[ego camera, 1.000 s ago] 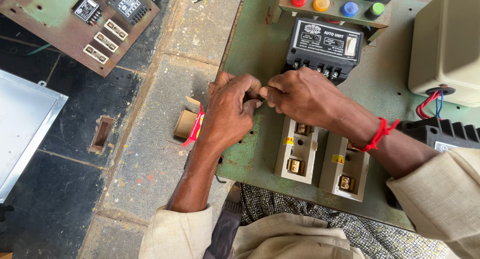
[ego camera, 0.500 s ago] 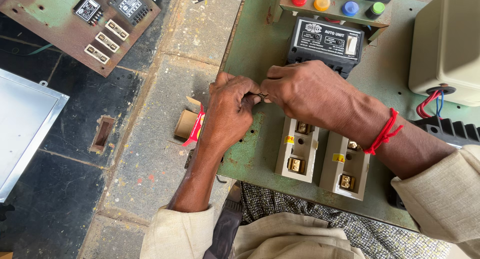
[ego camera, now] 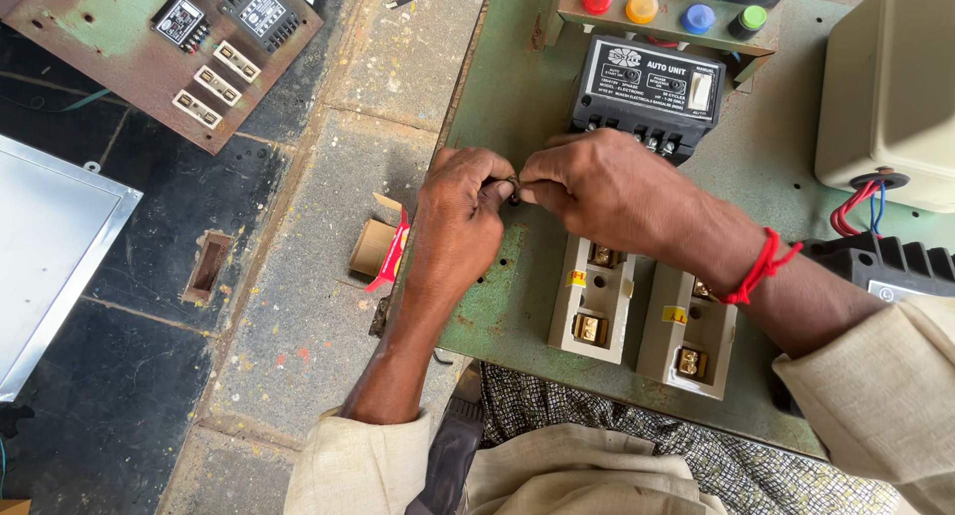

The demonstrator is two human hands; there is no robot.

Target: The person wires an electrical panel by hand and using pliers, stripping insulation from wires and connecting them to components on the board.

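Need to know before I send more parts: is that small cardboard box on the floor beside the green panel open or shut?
Open. The cardboard box lies on its side beside the green panel, flap folded out; its contents cannot be told.

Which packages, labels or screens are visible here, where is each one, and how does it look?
Small box: open cardboard with a red side, on the floor left of the left hand.
Black unit: white label panel on top, above the right hand.
Yellow stickers: on the two beige fuse holders.
No screen shows.
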